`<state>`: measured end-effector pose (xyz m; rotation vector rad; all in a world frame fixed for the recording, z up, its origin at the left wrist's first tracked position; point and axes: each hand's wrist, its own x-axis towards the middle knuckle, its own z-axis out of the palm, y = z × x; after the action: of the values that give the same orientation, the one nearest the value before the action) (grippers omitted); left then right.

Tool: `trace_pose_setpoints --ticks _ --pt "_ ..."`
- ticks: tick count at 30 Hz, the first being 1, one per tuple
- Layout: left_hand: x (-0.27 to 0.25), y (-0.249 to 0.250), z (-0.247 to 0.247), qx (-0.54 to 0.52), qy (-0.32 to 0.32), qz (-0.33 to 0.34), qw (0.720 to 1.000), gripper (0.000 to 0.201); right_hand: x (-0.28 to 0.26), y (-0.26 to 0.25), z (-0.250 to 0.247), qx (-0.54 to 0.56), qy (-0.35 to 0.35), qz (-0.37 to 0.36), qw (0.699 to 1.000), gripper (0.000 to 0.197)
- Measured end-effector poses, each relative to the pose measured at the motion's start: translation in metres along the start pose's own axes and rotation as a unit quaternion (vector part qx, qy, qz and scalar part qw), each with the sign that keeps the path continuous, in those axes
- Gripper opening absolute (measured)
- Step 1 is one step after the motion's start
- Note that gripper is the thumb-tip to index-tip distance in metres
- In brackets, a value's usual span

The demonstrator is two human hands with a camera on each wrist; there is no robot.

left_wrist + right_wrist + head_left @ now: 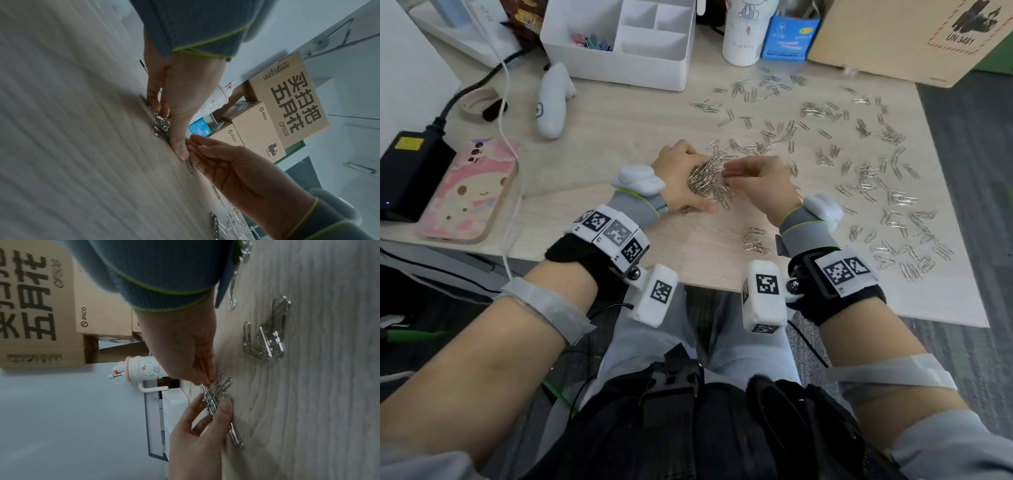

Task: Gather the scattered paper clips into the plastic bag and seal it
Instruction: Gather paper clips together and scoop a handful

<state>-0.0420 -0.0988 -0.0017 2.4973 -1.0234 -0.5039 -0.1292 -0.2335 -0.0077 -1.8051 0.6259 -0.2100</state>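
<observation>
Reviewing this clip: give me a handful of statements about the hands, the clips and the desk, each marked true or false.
1. Both hands meet at one pile of paper clips near the middle of the desk. True.
2. The plastic bag lies open between the hands. False: no bag shows in any view.
3. Most loose clips lie on the person's right side of the desk. True.
4. The left hand is lifted well clear of the desk. False: it rests on the desk, cupped against the pile.
5. The white organiser stands at the far side of the desk. True.
6. The right hand rests on the phone. False: the phone lies untouched at the left.
</observation>
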Motion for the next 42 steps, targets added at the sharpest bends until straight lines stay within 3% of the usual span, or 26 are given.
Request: trace_pose_setpoints --ticks 6,12,17,22,27,30,32,35,38,40,42 --pt "0.017 0.003 0.004 -0.041 0.059 -0.001 0.997 0.039 0.003 -0.001 -0.001 0.159 -0.022 0.061 0.985 0.027" --pt "0.026 -0.002 0.000 -0.072 0.084 -0.012 0.994 0.019 0.011 0.001 -0.010 0.250 0.008 0.111 0.962 0.021" --pt "0.033 -0.008 -0.012 -0.151 0.087 -0.014 0.985 0.023 0.019 -0.003 -0.014 0.297 0.038 0.117 0.947 0.013" --pt "0.045 0.005 -0.023 -0.244 0.055 0.045 0.967 0.027 0.029 -0.013 -0.006 0.379 -0.017 0.162 0.911 0.027" --pt "0.066 0.028 -0.024 -0.200 0.059 0.107 0.972 0.023 0.042 -0.024 -0.002 0.473 -0.111 0.196 0.852 0.040" --pt "0.077 0.034 -0.027 -0.185 0.034 0.137 0.973 0.024 0.056 -0.023 -0.005 0.522 -0.102 0.219 0.818 0.057" --pt "0.079 0.036 -0.031 -0.185 0.030 0.164 0.969 0.026 0.061 -0.021 -0.009 0.536 -0.091 0.213 0.812 0.051" --pt "0.096 0.031 -0.039 -0.226 0.085 0.140 0.960 0.022 0.073 -0.019 -0.015 0.562 -0.064 0.212 0.797 0.025" --pt "0.110 0.021 -0.040 -0.231 0.136 0.106 0.957 0.026 0.075 -0.017 -0.022 0.585 -0.045 0.205 0.783 0.023" --pt "0.127 0.014 -0.037 -0.167 0.127 0.069 0.975 0.030 0.078 -0.016 -0.027 0.580 -0.029 0.192 0.791 0.023" --pt "0.141 0.011 -0.033 -0.096 0.075 0.042 0.992 0.040 0.078 -0.015 -0.029 0.569 -0.019 0.186 0.801 0.021"
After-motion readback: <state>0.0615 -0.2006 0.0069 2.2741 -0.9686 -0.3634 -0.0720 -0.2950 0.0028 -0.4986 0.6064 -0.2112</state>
